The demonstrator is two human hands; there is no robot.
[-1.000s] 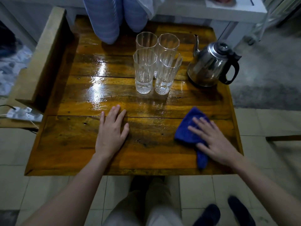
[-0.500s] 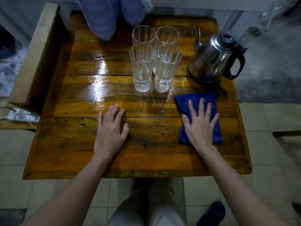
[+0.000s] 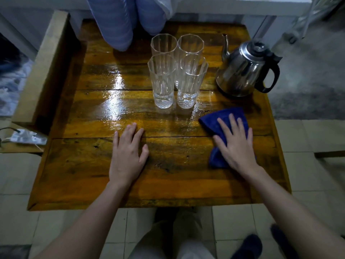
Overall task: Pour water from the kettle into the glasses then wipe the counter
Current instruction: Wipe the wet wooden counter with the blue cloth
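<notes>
We see a glossy wooden counter (image 3: 93, 165) filling the centre of the frame, its planks shining wet in a band across the middle.

Four tall faceted glasses stand upright in a tight two-by-two cluster at upper centre: front-left glass (image 3: 162, 81), front-right glass (image 3: 190, 83), back-left glass (image 3: 163, 43) and back-right glass (image 3: 190, 43). We cannot tell their water level from this view.

The stainless steel kettle (image 3: 242, 71) stands upright at upper right of the frame, just beside the glasses but apart from them. Its thin spout points toward the top of the frame; its black handle faces the right edge.

The left hand (image 3: 127, 156) lies flat on the counter at centre, palm down, fingers extended and close together. It grips nothing.

The right hand (image 3: 236, 144) lies at centre right, palm down with fingers spread, pressing flat on a blue cloth (image 3: 216, 124). The hand is not clenched around the cloth; it holds it against the counter. The cloth lies below the kettle in the frame and near the front-right glass, touching neither.

Blue striped fabric (image 3: 115, 21) hangs over the counter's far edge at top centre. A white power strip (image 3: 28, 137) lies at the left edge of the frame, off the counter.
</notes>
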